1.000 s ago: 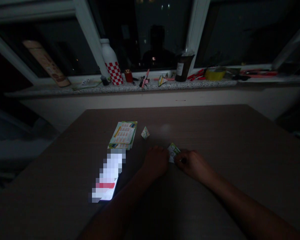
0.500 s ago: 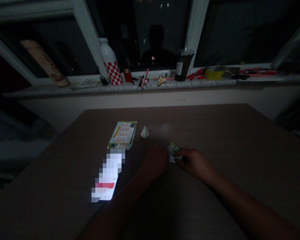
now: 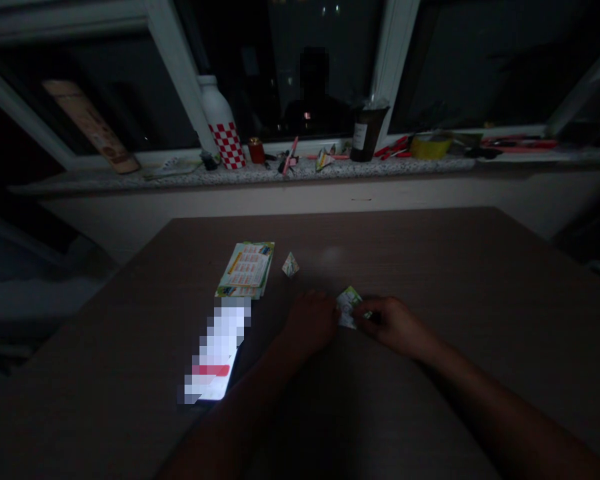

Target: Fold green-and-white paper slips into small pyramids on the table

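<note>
The right hand (image 3: 397, 327) has slid toward 3 o'clock, pinching the folded paper (image 3: 349, 309), the curled left hand (image 3: 313, 323) holding its 9 o'clock edge; a slow, firm crease seems best

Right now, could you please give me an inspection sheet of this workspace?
Surface: brown table, dimly lit.
Job's things: folded paper between both hands.
Clutter: stack of printed sheets, small paper pyramid, lit phone.
Hands: left hand against the paper's edge, grip unclear; right hand pinches it.
Cables: nothing seen.
Surroundings: windowsill with checked bottle, dark cup; dark window.
</note>
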`<state>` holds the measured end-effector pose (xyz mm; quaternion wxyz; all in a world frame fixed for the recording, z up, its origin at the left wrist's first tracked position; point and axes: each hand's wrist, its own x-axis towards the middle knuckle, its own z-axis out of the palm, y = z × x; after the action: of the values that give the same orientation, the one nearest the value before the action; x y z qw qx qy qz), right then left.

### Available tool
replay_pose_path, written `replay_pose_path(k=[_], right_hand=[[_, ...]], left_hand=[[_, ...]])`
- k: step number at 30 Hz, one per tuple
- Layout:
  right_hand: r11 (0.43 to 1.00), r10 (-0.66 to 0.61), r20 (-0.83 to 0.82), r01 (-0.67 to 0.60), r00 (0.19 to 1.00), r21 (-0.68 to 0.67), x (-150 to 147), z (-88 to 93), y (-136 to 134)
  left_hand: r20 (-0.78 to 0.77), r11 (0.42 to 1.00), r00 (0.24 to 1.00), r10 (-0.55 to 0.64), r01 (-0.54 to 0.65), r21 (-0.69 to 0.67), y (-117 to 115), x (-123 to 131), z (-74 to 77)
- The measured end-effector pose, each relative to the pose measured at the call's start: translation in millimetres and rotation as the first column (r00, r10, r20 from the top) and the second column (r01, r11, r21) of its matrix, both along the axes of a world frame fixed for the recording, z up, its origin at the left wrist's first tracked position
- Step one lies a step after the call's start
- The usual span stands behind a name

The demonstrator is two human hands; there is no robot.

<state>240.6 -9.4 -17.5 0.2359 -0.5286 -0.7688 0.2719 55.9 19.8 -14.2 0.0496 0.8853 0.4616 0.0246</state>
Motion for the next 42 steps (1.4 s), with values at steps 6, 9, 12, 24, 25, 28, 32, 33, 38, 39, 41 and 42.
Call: replay_pose_path(k=[6,9,12,24,25,28,32,33,38,39,41,42], right_hand=[[0.998,-0.052,0.046,0.05,0.998,0.049,-2.3,-0.7,1.9],[0.996,-0.08,0.062,0.078,0.995,0.045,-3.4,-4.1,2.4],[0.994,-0.102,0.078,0.099,0.992,0.04,-3.6,-7.7,3.1],[0.996,-0.084,0.117,0.084,0.99,0.003,-4.4,-3.4,2.0],[0.997,-0.08,0.114,0.081,0.99,-0.004,-4.1,-3.1,2.0],[0.997,-0.073,0.104,0.074,0.992,-0.01,-3.2,-3.0,2.5],[0.999,-0.03,0.098,0.031,0.995,-0.012,-3.2,-2.4,4.5],[1.0,-0.008,0.101,0.01,0.995,-0.015,-3.4,-1.7,5.2],[0.997,0.078,0.18,-0.072,0.98,-0.041,-5.1,3.2,8.3],[0.995,0.09,0.203,-0.082,0.975,-0.049,-5.4,4.0,8.7],[0.993,0.109,0.238,-0.098,0.965,-0.059,-5.8,5.5,9.2],[0.993,0.111,0.251,-0.099,0.962,-0.062,-6.0,6.2,9.3]], left_hand=[[0.013,1.0,1.0,-0.024,0.024,0.002,1.0,-0.7,-0.2],[0.005,1.0,1.0,-0.02,0.02,0.004,0.9,-1.0,-0.6],[-0.004,1.0,1.0,0.0,0.0,-0.012,0.4,-0.4,0.3],[0.005,1.0,1.0,-0.004,0.004,0.008,2.2,-1.4,-5.2],[0.004,1.0,1.0,-0.006,0.006,0.003,2.4,-1.7,-5.3],[0.005,1.0,1.0,-0.003,0.003,-0.002,2.3,-2.0,-3.9],[-0.011,1.0,1.0,-0.012,0.012,-0.006,1.9,-1.4,-1.0],[-0.017,1.0,1.0,-0.013,0.013,-0.005,1.9,-1.1,-0.7],[-0.019,1.0,1.0,0.001,-0.001,0.002,3.2,-0.4,-2.2],[-0.019,1.0,1.0,0.003,-0.003,0.0,3.4,-0.4,-2.6],[-0.019,1.0,1.0,0.001,-0.001,-0.003,3.6,-0.6,-2.7],[-0.019,1.0,1.0,-0.001,0.001,-0.002,3.3,-0.8,-2.5]])
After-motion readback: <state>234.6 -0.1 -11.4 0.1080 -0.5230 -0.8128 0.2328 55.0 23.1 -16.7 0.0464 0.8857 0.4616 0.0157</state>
